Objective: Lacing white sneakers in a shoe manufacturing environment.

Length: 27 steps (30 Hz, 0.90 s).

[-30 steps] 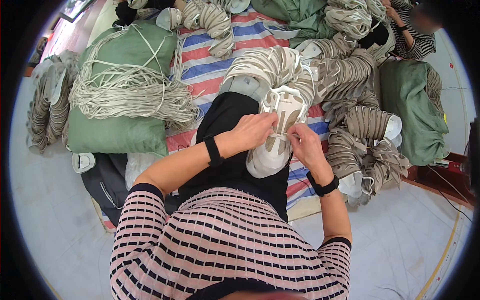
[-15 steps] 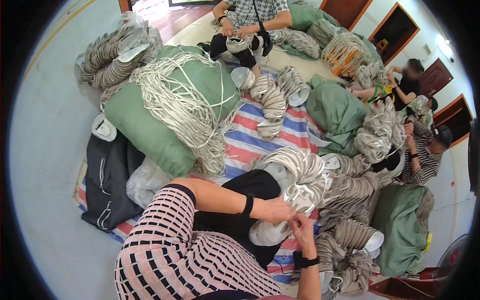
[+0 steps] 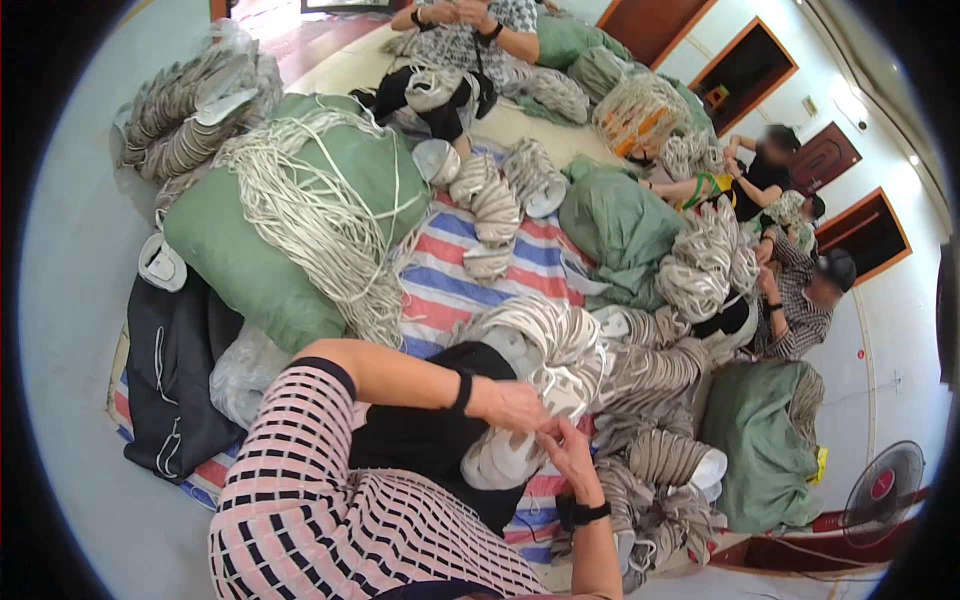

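Note:
Over my lap, my left hand [image 3: 510,405] and my right hand [image 3: 570,450] meet with pinched fingers at a white-and-beige shoe upper [image 3: 562,390]. What lies between the fingertips is too small to make out; a thin lace would be hidden there. Below the hands, the white rounded ends of several uppers [image 3: 495,462] rest against my black-clothed leg [image 3: 420,430]. A curved row of nested shoe uppers [image 3: 535,325] runs up and away from my hands. Ahead on the left, a bundle of loose white shoelaces [image 3: 300,215] drapes over a stuffed green sack [image 3: 235,255].
More nested uppers [image 3: 665,460] lie at my right beside a green sack [image 3: 755,440]. A fan [image 3: 884,487] stands at the far right. Co-workers sit ahead [image 3: 480,40] and right [image 3: 795,300]. A striped sheet [image 3: 450,300] covers the floor; a dark garment [image 3: 175,380] lies left.
My view has turned rightward, so the scene sits further left. My hands stay together at the upper. The co-worker ahead has raised both hands off the upper on their lap.

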{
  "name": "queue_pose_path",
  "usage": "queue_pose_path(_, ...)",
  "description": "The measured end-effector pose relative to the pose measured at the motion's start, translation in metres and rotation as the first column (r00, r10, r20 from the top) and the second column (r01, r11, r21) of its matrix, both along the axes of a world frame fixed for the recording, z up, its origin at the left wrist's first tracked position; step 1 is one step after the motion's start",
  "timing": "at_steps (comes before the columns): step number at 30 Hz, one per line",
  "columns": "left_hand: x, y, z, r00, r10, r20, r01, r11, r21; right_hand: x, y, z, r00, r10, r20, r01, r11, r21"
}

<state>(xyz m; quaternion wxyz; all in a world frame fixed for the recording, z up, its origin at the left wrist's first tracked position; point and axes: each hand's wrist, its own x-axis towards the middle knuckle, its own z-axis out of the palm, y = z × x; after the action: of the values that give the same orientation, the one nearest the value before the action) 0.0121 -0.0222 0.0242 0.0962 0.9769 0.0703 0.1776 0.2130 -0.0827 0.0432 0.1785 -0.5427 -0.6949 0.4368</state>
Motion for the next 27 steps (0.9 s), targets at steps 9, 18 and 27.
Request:
queue_pose_path(9, -0.387, 0.061, 0.056, 0.059, 0.966, 0.252, -0.981, 0.102, -0.163, 0.005, -0.004, -0.007, 0.992, -0.020, -0.121, 0.025, 0.999, 0.039)
queue_pose_path(18, -0.541, -0.030, 0.038, -0.799, 0.463, 0.383, -0.364, 0.133, -0.922, 0.051, -0.013, 0.027, 0.977, 0.071, -0.200, -0.127, 0.950, -0.284)
queue_pose_path(27, -0.509, 0.034, 0.009, -0.580, 0.812, 0.066, 0.320, 0.302, -0.898, 0.278, -0.063, 0.161, 0.594, -0.773, 0.223, 0.781, 0.621, 0.070)
